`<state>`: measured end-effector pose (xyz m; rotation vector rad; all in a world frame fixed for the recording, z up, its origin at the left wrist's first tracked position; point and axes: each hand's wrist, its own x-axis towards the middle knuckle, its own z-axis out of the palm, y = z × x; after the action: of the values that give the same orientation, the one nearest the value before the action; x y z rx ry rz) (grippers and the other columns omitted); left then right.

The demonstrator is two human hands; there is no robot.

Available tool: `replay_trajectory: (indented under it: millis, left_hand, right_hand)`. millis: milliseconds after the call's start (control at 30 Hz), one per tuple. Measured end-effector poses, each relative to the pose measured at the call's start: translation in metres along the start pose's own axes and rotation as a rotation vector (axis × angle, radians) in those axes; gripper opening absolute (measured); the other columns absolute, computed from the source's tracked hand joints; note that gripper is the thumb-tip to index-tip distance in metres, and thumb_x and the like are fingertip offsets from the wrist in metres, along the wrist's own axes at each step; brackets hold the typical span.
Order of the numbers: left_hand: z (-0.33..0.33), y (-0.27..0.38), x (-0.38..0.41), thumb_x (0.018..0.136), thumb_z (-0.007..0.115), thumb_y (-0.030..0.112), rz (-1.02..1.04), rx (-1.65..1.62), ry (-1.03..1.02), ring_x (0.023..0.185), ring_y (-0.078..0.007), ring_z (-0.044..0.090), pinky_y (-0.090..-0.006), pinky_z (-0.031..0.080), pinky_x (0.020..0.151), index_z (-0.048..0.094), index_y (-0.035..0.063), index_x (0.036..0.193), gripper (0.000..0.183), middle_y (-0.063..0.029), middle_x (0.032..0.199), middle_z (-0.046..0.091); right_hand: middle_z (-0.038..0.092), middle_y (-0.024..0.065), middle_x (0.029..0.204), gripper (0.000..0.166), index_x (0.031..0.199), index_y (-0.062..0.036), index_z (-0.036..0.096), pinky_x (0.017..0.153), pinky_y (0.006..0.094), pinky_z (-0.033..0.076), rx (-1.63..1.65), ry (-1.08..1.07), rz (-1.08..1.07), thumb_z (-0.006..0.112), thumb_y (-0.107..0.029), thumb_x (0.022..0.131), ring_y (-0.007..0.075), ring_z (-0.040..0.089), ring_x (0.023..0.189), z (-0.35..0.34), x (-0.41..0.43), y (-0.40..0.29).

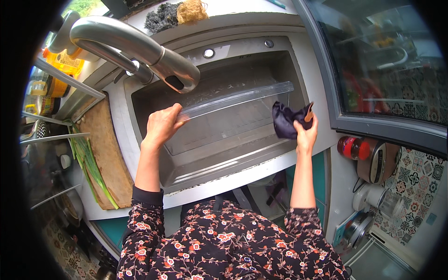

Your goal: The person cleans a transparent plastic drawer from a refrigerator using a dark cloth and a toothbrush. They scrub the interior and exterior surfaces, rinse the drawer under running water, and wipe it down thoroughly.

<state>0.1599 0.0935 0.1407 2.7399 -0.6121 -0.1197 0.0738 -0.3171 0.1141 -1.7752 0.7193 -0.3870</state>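
Over a grey sink [224, 154], my left hand [161, 125] grips the left end of a clear plastic shelf or panel [241, 99]. Its ribbed edge slants up to the right across the basin, and its see-through body is hard to tell from the sink floor. A dark purple cloth [285, 120] hangs bunched in my right hand [307, 131], near the basin's right wall. A small orange-brown patch shows at the cloth's upper end. Cloth and panel appear apart. The brushed metal faucet [140, 49] arches over the basin's back left; no water is seen running from it.
Left of the sink, green onions [91, 164] lie on a wooden cutting board [112, 157]. A steel wool scrubber [161, 17] and a tan fibre scrubber [191, 11] sit on the back ledge. At right, an open window sash [332, 87] juts inward above a red-lidded jar [351, 147].
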Motion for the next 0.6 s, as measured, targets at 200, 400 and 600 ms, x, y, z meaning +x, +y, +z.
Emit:
replay_trajectory:
  millis: [200, 400, 600]
  left_hand:
    - [-0.005, -0.010, 0.013, 0.075, 0.073, 0.035, -0.036, -0.012, -0.046, 0.063, -0.0320, 0.061, -0.0421, 0.047, 0.056, 0.054, 0.0089, 0.084, 0.034, -0.0101, 0.066, 0.059]
    - [-0.013, -0.012, 0.020, 0.077, 0.070, 0.038, -0.017, -0.046, -0.056, 0.066, -0.0322, 0.063, -0.0427, 0.049, 0.057, 0.053, 0.0093, 0.084, 0.034, -0.0110, 0.069, 0.063]
    - [-0.012, -0.019, 0.017, 0.076, 0.071, 0.039, -0.053, -0.045, -0.085, 0.068, -0.0305, 0.064, -0.0413, 0.051, 0.058, 0.059, 0.0115, 0.090, 0.033, -0.0100, 0.072, 0.065]
  right_hand:
    - [0.054, 0.0182, 0.123, 0.072, 0.134, -0.0002, 0.040, 0.099, 0.0358, 0.040, -0.205, -0.230, 0.134, 0.075, -0.013, 0.072, 0.0257, 0.051, 0.116, 0.017, -0.057, 0.059]
    - [0.065, 0.0157, 0.103, 0.040, 0.115, -0.0107, 0.063, 0.086, 0.0389, 0.049, -0.833, -0.520, 0.016, 0.069, -0.028, 0.079, 0.0321, 0.063, 0.099, 0.032, -0.068, 0.005]
    - [0.067, 0.0093, 0.084, 0.010, 0.093, -0.0086, 0.065, 0.067, 0.0355, 0.051, -0.449, -0.379, -0.594, 0.061, -0.012, 0.084, 0.0288, 0.065, 0.076, 0.102, 0.032, -0.133]
